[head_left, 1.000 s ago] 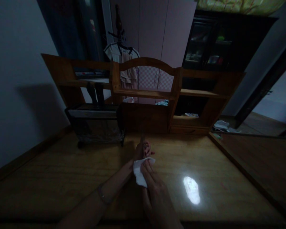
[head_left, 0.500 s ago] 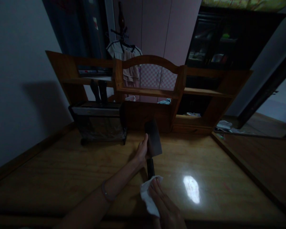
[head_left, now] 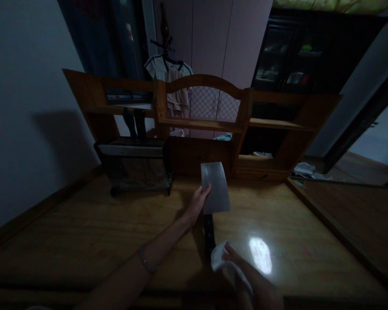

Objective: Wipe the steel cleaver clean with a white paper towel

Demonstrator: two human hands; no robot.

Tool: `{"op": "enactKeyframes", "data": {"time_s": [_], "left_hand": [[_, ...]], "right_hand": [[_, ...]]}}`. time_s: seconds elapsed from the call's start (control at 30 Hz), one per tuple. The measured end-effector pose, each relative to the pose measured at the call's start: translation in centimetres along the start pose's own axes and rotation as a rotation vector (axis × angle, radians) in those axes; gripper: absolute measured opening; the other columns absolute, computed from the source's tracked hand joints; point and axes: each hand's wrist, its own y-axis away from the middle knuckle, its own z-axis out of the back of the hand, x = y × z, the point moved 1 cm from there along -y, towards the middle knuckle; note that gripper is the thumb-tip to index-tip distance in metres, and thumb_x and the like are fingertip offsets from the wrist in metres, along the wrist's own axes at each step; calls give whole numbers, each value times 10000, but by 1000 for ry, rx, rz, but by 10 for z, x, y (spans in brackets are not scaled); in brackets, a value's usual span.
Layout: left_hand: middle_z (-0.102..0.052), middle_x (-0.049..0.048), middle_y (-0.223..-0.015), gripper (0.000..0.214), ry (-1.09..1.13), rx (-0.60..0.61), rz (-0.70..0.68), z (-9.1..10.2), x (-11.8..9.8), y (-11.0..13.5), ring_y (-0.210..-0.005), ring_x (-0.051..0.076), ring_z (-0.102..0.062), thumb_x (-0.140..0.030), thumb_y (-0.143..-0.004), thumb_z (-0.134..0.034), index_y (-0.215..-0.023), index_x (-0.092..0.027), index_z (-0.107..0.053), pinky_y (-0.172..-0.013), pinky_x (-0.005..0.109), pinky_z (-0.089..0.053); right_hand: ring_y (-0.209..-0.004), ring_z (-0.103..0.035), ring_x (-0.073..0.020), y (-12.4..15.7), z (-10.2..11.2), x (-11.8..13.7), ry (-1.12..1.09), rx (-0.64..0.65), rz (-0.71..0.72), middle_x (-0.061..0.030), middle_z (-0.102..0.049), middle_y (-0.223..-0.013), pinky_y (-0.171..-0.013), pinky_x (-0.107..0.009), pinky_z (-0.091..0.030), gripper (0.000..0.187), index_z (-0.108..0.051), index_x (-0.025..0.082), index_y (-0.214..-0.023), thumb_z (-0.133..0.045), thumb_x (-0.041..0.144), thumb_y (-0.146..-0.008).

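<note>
My left hand grips a cleaver by the back edge of its broad grey blade, with the thumb lying on the flat face. The blade points away from me, and its black riveted handle extends down toward me above the desk. My right hand is closed on a crumpled white cloth, just right of the handle's butt end. Whether the cloth touches the handle I cannot tell. Part of the right hand's fingers is hidden by the cloth.
A dark knife block with two black-handled tools stands at the back left of the wooden desk. Behind it rises a wooden shelf unit. A raised wooden edge runs along the right. Light glares on the desktop.
The cleaver has turned so its blade face shows brighter and wider, shifting slightly right. My right hand with the cloth has moved right, off the handle's end.
</note>
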Motion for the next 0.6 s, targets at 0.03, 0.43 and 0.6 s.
{"op": "enactKeyframes", "data": {"time_s": [0.03,0.43,0.6], "left_hand": [[-696,48,-857,486,-31,-5,-28,-1,-1,0,-750,177,-625,-587,-763,-647,-961,-144,-682,-711,270,-474],[-547,-17,-662,367,-322,-76,-231,5,-9,2,-634,130,-457,-497,-816,-589,-730,-142,-621,-578,223,-338],[-526,-24,-644,362,-374,-70,-251,6,-10,3,-619,126,-447,-480,-840,-566,-708,-145,-600,-573,223,-322]], "right_hand": [[-1222,-564,-220,-8,1,0,-24,-1,23,-29,-555,-1376,-962,-309,-521,520,-499,270,-1371,-417,118,-880],[-1449,-156,-268,-51,-48,15,39,201,99,-105,-210,-1570,-1112,-504,-353,713,-347,139,-1468,-387,-20,-774],[-1440,-185,-281,-32,-47,9,0,174,208,-134,-266,-1547,-1093,-492,-385,677,-458,82,-1390,-400,-14,-722]]}}
